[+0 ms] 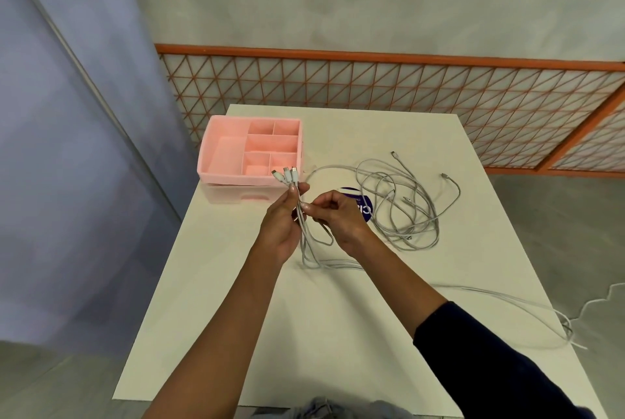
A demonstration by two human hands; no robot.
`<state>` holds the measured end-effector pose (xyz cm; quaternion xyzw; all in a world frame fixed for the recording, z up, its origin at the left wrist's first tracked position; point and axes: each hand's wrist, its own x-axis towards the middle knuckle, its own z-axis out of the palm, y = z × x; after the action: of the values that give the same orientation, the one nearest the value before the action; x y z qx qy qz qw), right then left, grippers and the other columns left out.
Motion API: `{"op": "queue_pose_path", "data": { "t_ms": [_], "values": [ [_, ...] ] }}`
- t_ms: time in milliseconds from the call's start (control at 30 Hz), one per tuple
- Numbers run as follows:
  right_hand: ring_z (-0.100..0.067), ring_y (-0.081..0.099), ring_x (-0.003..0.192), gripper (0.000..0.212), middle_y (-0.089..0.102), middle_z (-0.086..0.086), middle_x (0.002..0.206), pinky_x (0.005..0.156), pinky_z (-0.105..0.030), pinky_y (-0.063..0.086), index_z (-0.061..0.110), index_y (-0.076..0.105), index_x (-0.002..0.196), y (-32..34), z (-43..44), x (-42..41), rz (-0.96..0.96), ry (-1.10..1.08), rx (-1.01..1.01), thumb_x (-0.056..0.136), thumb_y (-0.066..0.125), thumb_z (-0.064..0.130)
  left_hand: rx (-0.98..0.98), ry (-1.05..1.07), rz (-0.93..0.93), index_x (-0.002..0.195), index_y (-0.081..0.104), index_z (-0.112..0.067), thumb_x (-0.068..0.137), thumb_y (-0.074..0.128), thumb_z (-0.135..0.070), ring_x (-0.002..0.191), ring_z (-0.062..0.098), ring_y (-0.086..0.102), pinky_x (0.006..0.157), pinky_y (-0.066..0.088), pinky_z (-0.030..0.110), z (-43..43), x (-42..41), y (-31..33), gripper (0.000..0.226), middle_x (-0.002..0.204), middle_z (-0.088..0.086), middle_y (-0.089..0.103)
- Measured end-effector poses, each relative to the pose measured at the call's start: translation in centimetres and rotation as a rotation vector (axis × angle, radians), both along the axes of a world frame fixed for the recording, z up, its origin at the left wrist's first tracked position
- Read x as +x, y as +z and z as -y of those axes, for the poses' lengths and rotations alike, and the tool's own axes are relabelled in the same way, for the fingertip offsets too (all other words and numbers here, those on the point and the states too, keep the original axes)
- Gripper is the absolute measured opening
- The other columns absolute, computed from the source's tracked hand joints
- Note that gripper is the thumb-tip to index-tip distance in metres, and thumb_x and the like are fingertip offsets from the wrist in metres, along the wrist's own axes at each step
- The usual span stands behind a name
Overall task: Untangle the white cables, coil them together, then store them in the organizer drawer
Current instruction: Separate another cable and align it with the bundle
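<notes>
We are clamping the left hand (282,215) on the plug ends of the cables (399,202), just in front of the organizer (216,148), while the right hand (333,212) is pinching the strands below. The rest is lying looped on the bench (338,334) right of the organizer, one run trailing off the edge; pulling now risks tightening those loops into knots or dragging the trailing run down.

We see the white cables (399,202) lying in loose tangled loops right of centre; the pink organizer (250,151) stands at centre left, its compartments open.
</notes>
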<state>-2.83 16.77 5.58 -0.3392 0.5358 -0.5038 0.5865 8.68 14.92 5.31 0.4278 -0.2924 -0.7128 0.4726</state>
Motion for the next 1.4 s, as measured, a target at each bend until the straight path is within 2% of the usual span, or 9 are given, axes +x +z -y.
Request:
{"op": "queue_pose_path", "data": {
  "t_ms": [200, 267, 333, 467, 567, 667, 833, 1033, 1400],
  "values": [
    [-0.01, 0.06, 0.063, 0.024, 0.061, 0.0, 0.07, 0.061, -0.018, 0.049, 0.009, 0.055, 0.083, -0.3, 0.1, -0.3, 0.011, 0.052, -0.004, 0.077, 0.076, 0.003, -0.012, -0.004, -0.022, 0.087, 0.061, -0.014, 0.102, 0.041, -0.027, 0.104, 0.024, 0.053, 0.097, 0.043, 0.038, 0.1, 0.1, 0.1, 0.029, 0.102, 0.002, 0.064],
    [-0.01, 0.06, 0.061, 0.021, 0.06, 0.001, 0.07, 0.06, -0.021, 0.049, 0.01, 0.055, 0.087, -0.3, -0.1, -0.6, -0.02, 0.145, 0.012, 0.08, 0.074, 0.008, -0.015, 0.049, -0.034, 0.085, 0.056, -0.016, 0.103, 0.038, -0.025, 0.095, 0.019, 0.055, 0.089, 0.045, 0.031, 0.4, 0.2, 0.5, 0.027, 0.095, 0.0, 0.067],
    [-0.012, 0.056, 0.06, 0.013, 0.058, -0.001, 0.071, 0.059, -0.023, 0.046, 0.01, 0.055, 0.087, -0.5, -0.6, -1.0, -0.078, 0.245, -0.006, 0.088, 0.067, 0.015, -0.016, 0.13, -0.069, 0.084, 0.052, -0.016, 0.104, 0.036, -0.023, 0.082, 0.015, 0.058, 0.081, 0.045, 0.026, 0.9, 0.5, 1.1, 0.027, 0.071, -0.004, 0.068],
    [-0.013, 0.044, 0.055, 0.031, 0.049, -0.002, 0.063, 0.064, -0.024, 0.04, 0.013, 0.06, 0.081, -1.3, -2.0, -2.6, -0.273, 0.463, -0.053, 0.098, 0.049, 0.036, 0.008, 0.234, -0.195, 0.078, 0.047, -0.016, 0.105, 0.031, -0.023, 0.046, 0.007, 0.045, 0.064, 0.046, 0.022, 2.0, 1.3, 1.8, 0.032, 0.044, -0.009, 0.042],
    [-0.011, 0.036, 0.057, 0.04, 0.04, 0.0, 0.062, 0.063, -0.022, 0.034, 0.017, 0.06, 0.077, -2.2, -3.2, -4.2, -0.401, 0.62, -0.014, 0.099, 0.042, 0.045, 0.006, 0.268, -0.184, 0.076, 0.044, -0.018, 0.106, 0.03, -0.024, 0.036, 0.004, 0.029, 0.042, 0.033, 0.016, 2.8, 2.5, 1.8, 0.033, 0.042, -0.011, 0.032],
    [-0.007, 0.031, 0.057, 0.038, 0.034, 0.005, 0.061, 0.057, -0.018, 0.03, 0.015, 0.053, 0.074, -2.7, -4.3, -5.6, -0.396, 0.668, 0.048, 0.101, 0.04, 0.039, 0.001, 0.299, -0.169, 0.076, 0.044, -0.019, 0.105, 0.032, -0.026, 0.035, 0.003, 0.022, 0.034, 0.022, 0.015, 3.2, 3.4, 1.4, 0.033, 0.044, -0.011, 0.029],
    [-0.008, 0.033, 0.057, 0.038, 0.038, -0.005, 0.067, 0.057, -0.018, 0.032, 0.015, 0.05, 0.073, -3.3, -4.5, -7.6, -0.499, 0.778, 0.099, 0.101, 0.041, 0.039, 0.048, 0.381, -0.132, 0.075, 0.043, -0.019, 0.106, 0.03, -0.026, 0.034, 0.002, 0.021, 0.033, 0.018, 0.015, 2.8, 3.7, 0.7, 0.034, 0.042, -0.012, 0.028],
    [-0.01, 0.034, 0.059, 0.037, 0.034, -0.001, 0.062, 0.062, -0.02, 0.034, 0.014, 0.051, 0.075, -4.3, -5.4, -10.8, -0.493, 0.85, 0.155, 0.103, 0.037, 0.034, 0.078, 0.5, -0.133, 0.075, 0.044, -0.018, 0.105, 0.032, -0.023, 0.035, 0.003, 0.022, 0.034, 0.018, 0.015, 3.6, 6.0, 0.5, 0.033, 0.043, -0.012, 0.031],
    [-0.007, 0.036, 0.054, 0.037, 0.038, 0.004, 0.056, 0.058, -0.02, 0.034, 0.01, 0.058, 0.073, -5.0, -5.7, -15.9, -0.614, 0.709, 0.232, 0.098, 0.048, 0.034, 0.122, 0.609, -0.118, 0.075, 0.045, -0.018, 0.103, 0.035, -0.021, 0.036, 0.004, 0.022, 0.034, 0.02, 0.016, 3.2, 7.6, -0.4, 0.03, 0.046, -0.011, 0.031]
  ]
}}
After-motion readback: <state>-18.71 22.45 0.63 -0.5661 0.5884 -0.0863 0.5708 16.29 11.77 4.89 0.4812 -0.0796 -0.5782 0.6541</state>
